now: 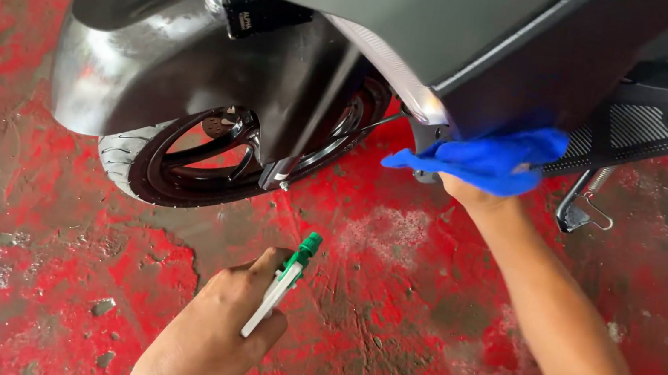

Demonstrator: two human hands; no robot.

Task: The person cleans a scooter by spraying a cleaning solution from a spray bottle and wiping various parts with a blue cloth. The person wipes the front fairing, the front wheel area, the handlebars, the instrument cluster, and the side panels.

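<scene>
Over the worn red floor [12,283], the scooter's front wheel [208,162] sits under a grey mudguard [134,75]. The left hand [216,331] is clenched around a spray bottle [280,284], its long axis rising up-right, green nozzle toward the wheel. Farther right, the right hand [471,193], mostly hidden, presses a bunched blue cloth [488,160] against the scooter's dark lower panel [529,76].

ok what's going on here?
A person is at a dark grey scooter on a worn red floor. Their right hand presses a blue cloth against the lower body panel behind the front wheel. Their left hand holds a spray bottle's green-and-white trigger head, nozzle towards the scooter.
</scene>
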